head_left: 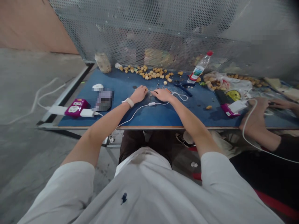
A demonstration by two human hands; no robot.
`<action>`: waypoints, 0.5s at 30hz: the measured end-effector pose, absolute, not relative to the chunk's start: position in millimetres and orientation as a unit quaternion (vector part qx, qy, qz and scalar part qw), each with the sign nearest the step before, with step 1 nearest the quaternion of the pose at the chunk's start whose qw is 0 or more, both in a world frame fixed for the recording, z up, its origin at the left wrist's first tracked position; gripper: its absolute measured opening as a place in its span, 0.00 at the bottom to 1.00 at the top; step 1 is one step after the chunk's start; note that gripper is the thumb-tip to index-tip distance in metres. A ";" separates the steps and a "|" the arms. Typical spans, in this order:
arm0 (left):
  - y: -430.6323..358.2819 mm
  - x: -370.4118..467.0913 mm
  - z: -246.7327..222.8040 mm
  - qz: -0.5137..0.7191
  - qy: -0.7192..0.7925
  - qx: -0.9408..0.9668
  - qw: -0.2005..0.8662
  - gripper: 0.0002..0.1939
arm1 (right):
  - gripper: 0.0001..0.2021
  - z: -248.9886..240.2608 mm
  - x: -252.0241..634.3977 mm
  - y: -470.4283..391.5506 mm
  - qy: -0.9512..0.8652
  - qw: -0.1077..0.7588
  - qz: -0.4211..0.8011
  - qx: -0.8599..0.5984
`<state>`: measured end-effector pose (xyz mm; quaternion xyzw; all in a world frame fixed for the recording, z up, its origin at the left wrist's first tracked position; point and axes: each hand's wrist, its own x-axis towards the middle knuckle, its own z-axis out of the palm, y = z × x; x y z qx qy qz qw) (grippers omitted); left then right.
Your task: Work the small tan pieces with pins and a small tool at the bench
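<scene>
Over the middle of the blue tabletop [112, 119], my left hand [139, 94] and my right hand [162, 94] face each other a short gap apart. Their fingers are pinched together around something too small to name, near a thin light piece between the fingertips. A white cable [137, 109] with a small inline switch [151, 104] runs below my hands and loops to the right of my right hand. Behind them lies a row of small tan round pieces [153, 74]. Blue-handled pliers [185, 90] rest right of my right hand.
Left are a magenta power adapter [76, 107], a white computer mouse [97, 86] and a cloudy jar [103, 63]. A water bottle [199, 69] stands behind the pliers. Further right are plastic bags [240, 85], another magenta adapter [230, 110] and a person's hands and arm [255, 119]. Perforated metal rises behind.
</scene>
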<state>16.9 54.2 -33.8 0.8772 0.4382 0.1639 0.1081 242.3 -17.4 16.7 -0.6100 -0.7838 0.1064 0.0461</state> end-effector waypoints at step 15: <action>50.9 19.5 -33.6 0.195 0.470 0.858 0.079 0.14 | 0.29 19.2 241.4 -17.5 -0.772 0.050 0.117 -0.623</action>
